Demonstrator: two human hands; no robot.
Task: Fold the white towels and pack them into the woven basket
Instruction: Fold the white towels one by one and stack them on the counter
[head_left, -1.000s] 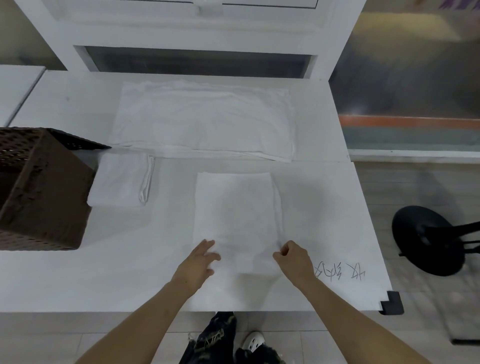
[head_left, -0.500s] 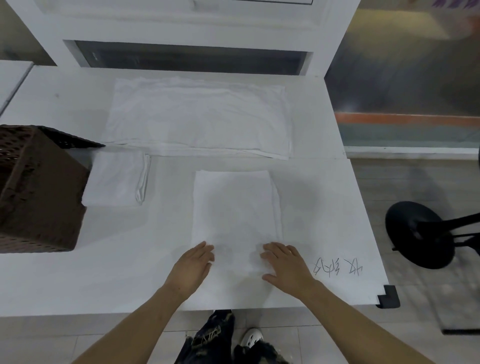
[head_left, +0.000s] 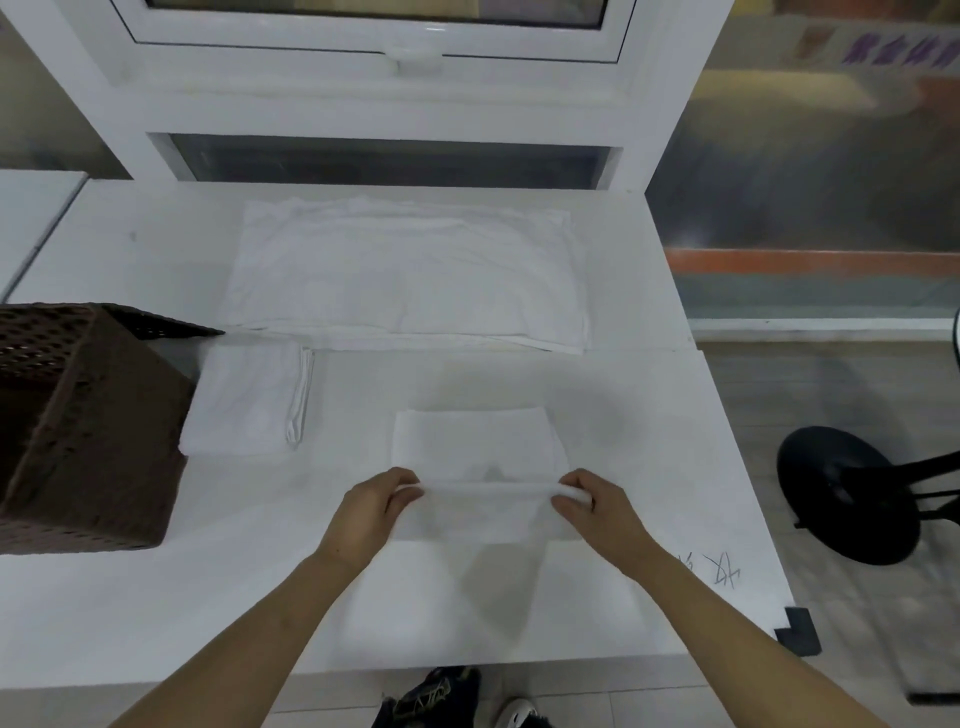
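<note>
We pinch near edge of half-folded towel (head_left: 475, 441), left hand (head_left: 370, 512) at its 9 o'clock corner, right hand (head_left: 602, 512) at 3 o'clock. Lifted edge runs 9-to-3; free far edge lies toward 12, so fold goes that way. Woven basket (head_left: 78, 431) waits at 9, well apart, left hand nearer.

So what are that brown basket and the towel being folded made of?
The brown basket looks like woven wicker or plastic rattan: matte, with an open lattice of holes. I cannot tell which. The towel pinched by the left hand and right hand looks like soft white cotton cloth, since it creases and bends limply.
</note>
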